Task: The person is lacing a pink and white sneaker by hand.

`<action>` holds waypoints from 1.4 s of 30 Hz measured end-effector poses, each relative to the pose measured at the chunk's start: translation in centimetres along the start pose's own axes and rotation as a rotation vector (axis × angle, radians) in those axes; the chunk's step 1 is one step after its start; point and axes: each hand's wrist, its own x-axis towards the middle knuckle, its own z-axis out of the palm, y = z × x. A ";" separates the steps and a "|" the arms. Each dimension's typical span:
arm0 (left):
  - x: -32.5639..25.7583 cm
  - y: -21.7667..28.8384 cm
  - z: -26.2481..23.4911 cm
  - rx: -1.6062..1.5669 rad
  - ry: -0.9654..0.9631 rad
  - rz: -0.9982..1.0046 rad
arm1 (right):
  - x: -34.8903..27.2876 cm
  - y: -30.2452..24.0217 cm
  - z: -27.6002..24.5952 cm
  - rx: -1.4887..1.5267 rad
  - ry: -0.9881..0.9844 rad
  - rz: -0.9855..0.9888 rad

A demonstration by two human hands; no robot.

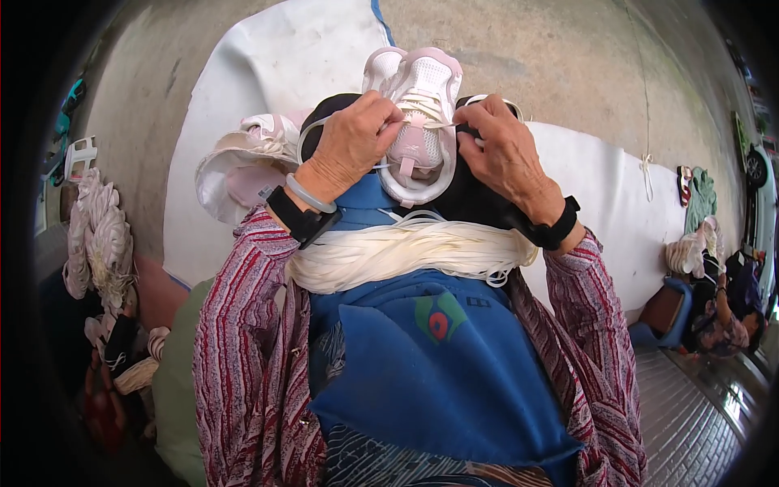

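Note:
A white and pink sneaker rests between my knees, its heel opening toward me and its toe pointing away. Cream shoelace crosses its upper part. My left hand is closed in a pinch on the shoelace at the left side of the tongue. On the other side, my right hand grips the same shoelace with bent fingers, pulling it out sideways. Loose lace loops hang beside both hands. A thick bundle of cream shoelaces lies across my lap on a blue apron.
More white and pink shoes lie by my left knee on a white sheet. At far left, shoes are heaped near another person's hands. At right, another person sits near a blue chair and shoes.

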 end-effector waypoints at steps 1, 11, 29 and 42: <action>0.0 0.1 -0.1 0.006 -0.016 -0.020 | -0.2 -0.4 0.2 0.000 -0.001 0.001; 0.3 0.5 -0.2 0.083 -0.031 0.020 | -0.1 -1.2 2.9 0.025 0.094 0.066; -0.6 0.8 -0.9 0.109 -0.088 0.144 | -0.3 -1.4 0.6 0.026 -0.107 0.043; -2.4 0.9 -0.8 0.297 -0.171 0.093 | 0.3 -1.2 1.4 0.003 -0.007 0.046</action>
